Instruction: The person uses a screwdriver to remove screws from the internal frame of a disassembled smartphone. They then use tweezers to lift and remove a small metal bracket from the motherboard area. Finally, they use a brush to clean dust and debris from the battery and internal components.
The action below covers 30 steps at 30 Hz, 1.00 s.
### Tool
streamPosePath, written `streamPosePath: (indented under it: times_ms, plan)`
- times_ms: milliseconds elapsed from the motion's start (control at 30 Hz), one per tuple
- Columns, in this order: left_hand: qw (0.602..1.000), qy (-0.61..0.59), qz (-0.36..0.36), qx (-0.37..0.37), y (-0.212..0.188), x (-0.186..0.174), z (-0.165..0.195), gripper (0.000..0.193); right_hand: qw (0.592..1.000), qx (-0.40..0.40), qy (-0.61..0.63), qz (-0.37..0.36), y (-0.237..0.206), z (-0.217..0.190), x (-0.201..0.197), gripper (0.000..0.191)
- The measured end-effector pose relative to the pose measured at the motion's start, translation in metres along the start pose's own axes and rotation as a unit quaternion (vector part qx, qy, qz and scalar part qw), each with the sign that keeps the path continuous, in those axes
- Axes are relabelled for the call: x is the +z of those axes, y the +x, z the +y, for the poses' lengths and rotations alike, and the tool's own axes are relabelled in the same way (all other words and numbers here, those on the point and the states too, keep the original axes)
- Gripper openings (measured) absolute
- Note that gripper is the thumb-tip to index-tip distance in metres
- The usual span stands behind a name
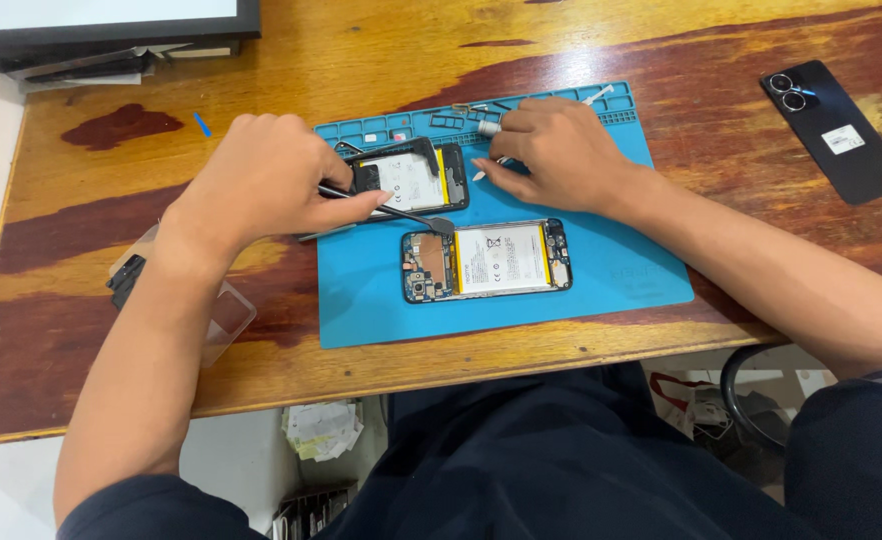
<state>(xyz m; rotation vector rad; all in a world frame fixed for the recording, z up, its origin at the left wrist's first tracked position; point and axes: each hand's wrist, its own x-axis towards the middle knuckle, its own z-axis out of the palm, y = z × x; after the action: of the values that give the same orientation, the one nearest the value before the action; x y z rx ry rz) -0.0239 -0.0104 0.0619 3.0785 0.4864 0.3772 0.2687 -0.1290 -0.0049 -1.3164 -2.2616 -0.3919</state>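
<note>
**Inspector A:** Recording the surface first: a wooden desk [111, 250] with a glossy finish, honey-coloured with dark reddish patches. A blue work mat [521, 280] lies on it, with moulded compartments along its far edge.

**Inspector B:** Contents of the mat?

**Inspector A:** Two opened phones. The near phone [488, 260] lies flat, back off, battery exposed, untouched. The far phone [411, 180] sits just beyond it. The left hand [261, 180] is curled, pinching a thin dark tool [401, 215] whose tip rests beside the far phone's lower edge. The right hand [561, 155] presses its fingers together by that phone's right end, holding a small silver-capped tool [489, 128].

**Inspector B:** Surroundings?

**Inspector A:** A dark phone back cover [836, 130] lies well apart at the right. A clear case [226, 320] sits under the left forearm. A black-framed board [111, 25] rests at the far left corner. Crumpled paper [321, 430] shows on the floor below the desk edge.
</note>
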Motion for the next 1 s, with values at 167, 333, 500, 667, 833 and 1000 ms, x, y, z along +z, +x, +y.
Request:
streamPosePath:
  times_ms: [167,333,500,667,833,1000]
  plan:
    - [1.0,-0.014,0.005,-0.004,-0.004,-0.011,-0.001,0.048,1.0,0.02,0.005,-0.002,0.001,0.0,0.001,0.026]
    - [0.998,-0.053,-0.032,-0.023,-0.001,-0.009,0.003,0.049,0.999,0.03,0.012,-0.007,0.003,-0.001,0.0,0.025]
    - [0.995,-0.054,-0.071,-0.049,0.002,-0.004,0.003,0.05,0.999,0.033,0.013,-0.014,0.004,-0.001,0.0,0.026]
    - [0.987,-0.061,-0.117,-0.091,0.003,-0.001,-0.005,0.048,0.999,0.031,0.008,-0.012,0.004,-0.001,-0.001,0.025]
    - [0.989,-0.046,-0.101,-0.1,-0.001,-0.003,-0.017,0.05,0.999,0.031,0.008,-0.016,0.003,0.0,0.001,0.026]
    - [0.992,0.022,-0.09,-0.091,-0.005,-0.002,-0.028,0.053,0.999,0.031,0.004,-0.016,0.003,0.001,0.001,0.026]
